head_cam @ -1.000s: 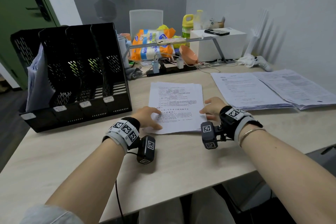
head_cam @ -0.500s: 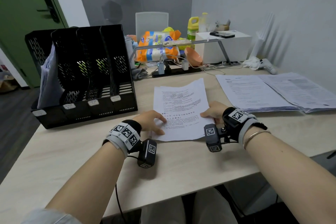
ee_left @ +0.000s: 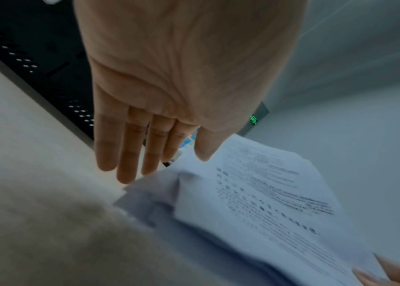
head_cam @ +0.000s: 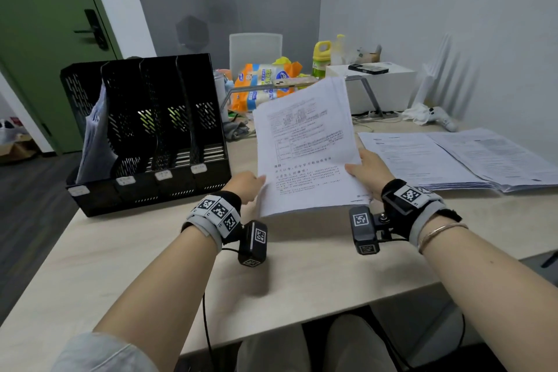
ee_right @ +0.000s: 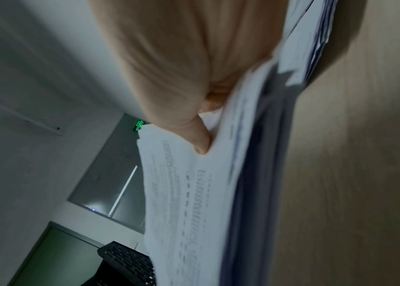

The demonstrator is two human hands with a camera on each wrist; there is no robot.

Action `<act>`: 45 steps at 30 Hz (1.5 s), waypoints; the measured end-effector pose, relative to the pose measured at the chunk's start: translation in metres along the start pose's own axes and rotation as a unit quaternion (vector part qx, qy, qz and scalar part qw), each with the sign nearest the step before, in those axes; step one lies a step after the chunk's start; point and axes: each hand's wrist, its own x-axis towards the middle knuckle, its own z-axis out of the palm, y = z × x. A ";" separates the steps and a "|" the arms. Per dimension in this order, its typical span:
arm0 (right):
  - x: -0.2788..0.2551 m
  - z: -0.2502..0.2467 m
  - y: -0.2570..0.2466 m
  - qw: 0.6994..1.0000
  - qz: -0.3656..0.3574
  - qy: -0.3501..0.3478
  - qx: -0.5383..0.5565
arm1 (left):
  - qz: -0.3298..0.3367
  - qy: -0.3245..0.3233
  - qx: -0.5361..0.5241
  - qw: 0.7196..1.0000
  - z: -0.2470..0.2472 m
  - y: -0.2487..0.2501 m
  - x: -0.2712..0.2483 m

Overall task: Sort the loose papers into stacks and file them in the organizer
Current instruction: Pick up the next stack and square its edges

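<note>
i am lifting the paper stack (head_cam: 305, 148) at frame centre, right hand (head_cam: 367, 172) pinching its right edge, left hand (head_cam: 246, 186) fingers straight along its left edge. i am squaring it before aiming at the file organizer (head_cam: 145, 130), left.

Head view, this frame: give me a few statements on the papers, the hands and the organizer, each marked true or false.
1. The right hand grips the paper stack with its thumb on top. True.
2. The paper stack lies flat on the table. False: its far edge is tilted up, off the table.
3. The left hand's fingers are curled into a fist. False: they are straight, against the stack's left edge.
4. The organizer already holds papers in its leftmost slot. True.
5. The organizer stands to the right of the held stack. False: it stands to the left.
6. More papers lie flat on the table to the right. True.
</note>
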 end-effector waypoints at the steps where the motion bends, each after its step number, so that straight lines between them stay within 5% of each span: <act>1: -0.001 -0.003 -0.002 1.000 -0.003 -0.002 0.015 | 0.010 0.012 -0.014 1.000 -0.003 0.002 0.001; 7: -0.007 -0.011 -0.005 0.997 -0.008 -0.029 0.064 | 0.141 0.114 -0.177 0.967 -0.009 0.021 -0.010; 17: -0.015 -0.002 -0.028 0.990 -0.060 -0.020 0.125 | 0.168 0.231 -0.256 0.924 -0.006 0.026 -0.016; 29: -0.021 0.027 -0.030 0.989 -0.085 0.004 0.120 | 0.171 0.252 -0.275 0.912 -0.005 0.025 -0.021; 35: -0.025 0.023 -0.057 0.983 -0.132 0.027 0.126 | 0.215 0.296 -0.308 0.878 -0.018 0.039 -0.026; 45: -0.029 0.024 -0.064 0.973 -0.170 0.048 0.148 | 0.216 0.302 -0.305 0.877 -0.019 0.045 -0.027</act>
